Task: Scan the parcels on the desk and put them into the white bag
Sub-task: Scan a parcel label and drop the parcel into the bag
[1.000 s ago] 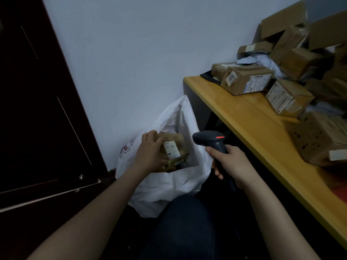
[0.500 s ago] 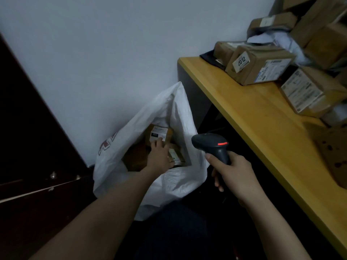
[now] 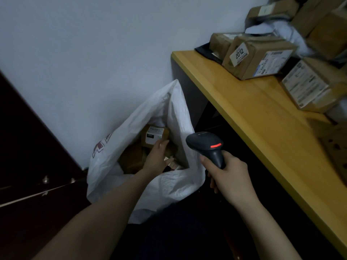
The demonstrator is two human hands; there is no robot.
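Observation:
The white bag [image 3: 169, 186] stands open on the floor against the wall, left of the desk [image 3: 262, 119]. Several brown parcels lie inside it; one with a white label [image 3: 154, 135] sits at the back. My left hand [image 3: 157, 157] reaches into the bag's mouth, fingers stretched flat over the parcels, gripping nothing that I can see. My right hand [image 3: 231, 182] hovers just right of the bag, gripping a black barcode scanner [image 3: 206, 145] whose red light is on. On the desk a box marked 2012 [image 3: 257, 57] and another labelled box [image 3: 308, 87] lie by a heap of parcels.
A dark wooden door [image 3: 28, 147] fills the left side. The pale wall runs behind the bag. More brown boxes and a white mailer [image 3: 293, 29] pile up at the desk's far right. My dark trouser leg [image 3: 169, 231] sits below the bag.
My left hand carried a labelled parcel down into the bag and has let it go; its fingers now lie flat. The view tilted toward the bag. The scanner hand stayed put.

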